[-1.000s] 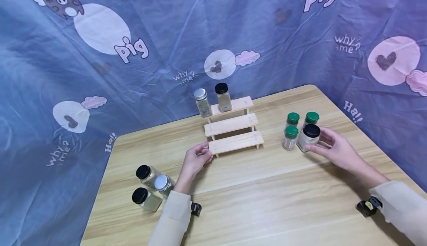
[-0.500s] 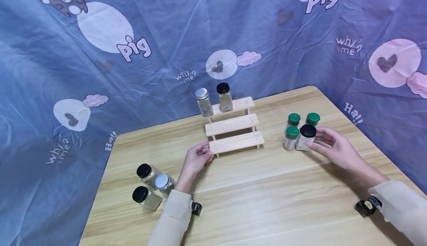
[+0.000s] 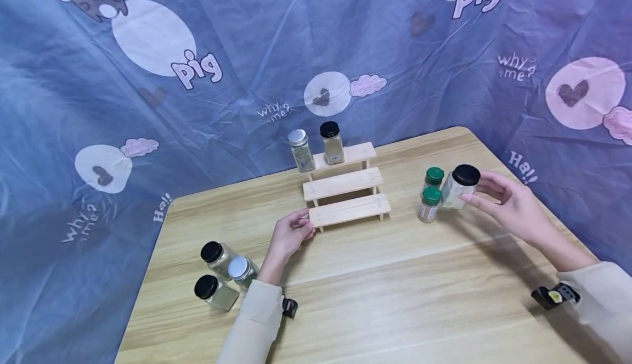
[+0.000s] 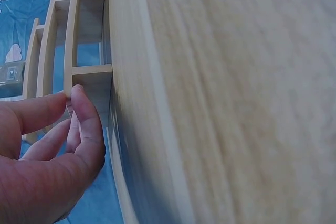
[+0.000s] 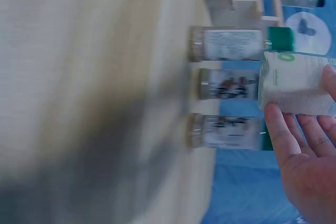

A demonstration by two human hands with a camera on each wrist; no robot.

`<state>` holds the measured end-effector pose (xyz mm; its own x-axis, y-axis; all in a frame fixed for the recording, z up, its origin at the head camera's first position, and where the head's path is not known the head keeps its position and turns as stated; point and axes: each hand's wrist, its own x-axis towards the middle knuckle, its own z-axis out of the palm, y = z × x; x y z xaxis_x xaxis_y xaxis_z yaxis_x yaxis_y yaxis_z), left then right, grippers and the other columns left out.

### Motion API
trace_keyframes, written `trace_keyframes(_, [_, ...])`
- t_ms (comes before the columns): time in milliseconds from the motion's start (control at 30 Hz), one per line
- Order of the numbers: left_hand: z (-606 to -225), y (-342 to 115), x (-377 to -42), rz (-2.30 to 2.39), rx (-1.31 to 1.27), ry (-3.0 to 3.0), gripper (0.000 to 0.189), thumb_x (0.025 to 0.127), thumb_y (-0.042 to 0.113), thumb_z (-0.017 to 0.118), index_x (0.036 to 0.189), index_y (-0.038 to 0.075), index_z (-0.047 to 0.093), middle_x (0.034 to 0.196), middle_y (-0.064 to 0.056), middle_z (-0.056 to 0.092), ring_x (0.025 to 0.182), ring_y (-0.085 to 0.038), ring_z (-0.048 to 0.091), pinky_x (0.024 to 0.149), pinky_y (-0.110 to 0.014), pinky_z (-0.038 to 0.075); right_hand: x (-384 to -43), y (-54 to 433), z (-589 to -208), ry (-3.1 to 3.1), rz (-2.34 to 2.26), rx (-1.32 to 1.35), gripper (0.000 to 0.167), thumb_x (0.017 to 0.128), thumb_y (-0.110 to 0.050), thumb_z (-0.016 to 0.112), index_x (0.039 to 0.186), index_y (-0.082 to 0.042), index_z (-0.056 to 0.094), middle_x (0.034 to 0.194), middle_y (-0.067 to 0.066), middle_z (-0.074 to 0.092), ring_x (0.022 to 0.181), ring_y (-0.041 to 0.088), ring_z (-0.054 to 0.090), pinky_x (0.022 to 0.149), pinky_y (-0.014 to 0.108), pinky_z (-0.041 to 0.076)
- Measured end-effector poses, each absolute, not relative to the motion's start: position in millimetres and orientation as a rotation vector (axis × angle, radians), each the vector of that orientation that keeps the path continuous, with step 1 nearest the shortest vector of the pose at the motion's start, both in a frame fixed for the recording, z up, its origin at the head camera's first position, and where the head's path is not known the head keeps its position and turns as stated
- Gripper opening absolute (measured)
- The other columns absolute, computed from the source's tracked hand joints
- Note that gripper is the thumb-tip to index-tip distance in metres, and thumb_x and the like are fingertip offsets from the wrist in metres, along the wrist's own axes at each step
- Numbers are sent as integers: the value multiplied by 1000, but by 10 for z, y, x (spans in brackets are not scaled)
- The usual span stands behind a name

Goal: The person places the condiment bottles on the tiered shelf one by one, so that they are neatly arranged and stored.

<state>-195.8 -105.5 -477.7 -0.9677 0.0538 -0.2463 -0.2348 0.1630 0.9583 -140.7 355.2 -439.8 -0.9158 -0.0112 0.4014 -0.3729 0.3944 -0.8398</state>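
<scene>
Holding black-capped jar of pale powder, right hand fingers curled; left hand pinching rack.

We see a pale wooden counter with rounded far corners, its grain running left to right. Behind it and down both sides hangs a wrinkled blue cloth printed with white circles, dark hearts, pink clouds, a small pig and the words "pig", "why me?" and "Ha!!". The light is soft and even.
</scene>
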Motion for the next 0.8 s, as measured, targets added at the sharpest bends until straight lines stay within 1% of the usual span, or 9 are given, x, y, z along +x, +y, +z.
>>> trace_keyframes(133, [-4773, -1058, -1956, 1888, -178, 2218, 50, 95, -8, 68, 143, 2, 62, 109, -15, 69, 87, -15, 73, 86, -24, 68, -1519, 3516, -4211, -2302, 1489, 370, 42, 86, 19, 72, 124, 1, 68, 108, -24, 74, 102, -11, 71, 83, 3, 58])
trace_keyframes(233, [-4772, -1056, -1951, 1886, -170, 2222, 49, 95, -8, 68, 143, 1, 62, 108, -14, 70, 87, -15, 74, 85, -24, 68, -1612, 3487, -4077, -2321, 1457, 359, 38, 88, 16, 74, 121, 0, 69, 107, -26, 74, 101, -12, 70, 83, 1, 57])
trace_keyframes(367, [-4770, -1052, -1953, 1890, -167, 2220, 49, 95, -9, 68, 143, 2, 63, 105, -13, 70, 87, -15, 74, 84, -23, 68, -1749, 3410, -3935, -2337, 1483, 354, 35, 91, 11, 74, 122, -4, 69, 107, -25, 74, 101, -11, 70, 84, 2, 57])
trace_keyframes(500, [-4771, -1055, -1958, 1897, -163, 2219, 48, 95, -9, 68, 142, 0, 63, 106, -14, 69, 86, -15, 73, 84, -23, 68, -1926, 3268, -3825, -2346, 1536, 361, 38, 93, 5, 75, 129, -6, 68, 111, -25, 73, 103, -10, 70, 88, 3, 57])
trace_keyframes(600, [-4771, -1059, -1958, 1897, -169, 2217, 48, 95, -9, 68, 142, 0, 63, 108, -16, 70, 85, -15, 73, 84, -24, 68, -2083, 3133, -3756, -2356, 1572, 369, 42, 94, 1, 76, 135, -5, 66, 112, -25, 73, 104, -9, 70, 88, 4, 57])
trace_keyframes(800, [-4764, -1053, -1952, 1889, -175, 2207, 50, 95, -8, 68, 143, 3, 62, 111, -18, 70, 89, -18, 74, 88, -27, 68, -2402, 2829, -3664, -2378, 1648, 376, 48, 97, -7, 75, 142, -2, 61, 108, -26, 71, 103, -9, 69, 85, 8, 61])
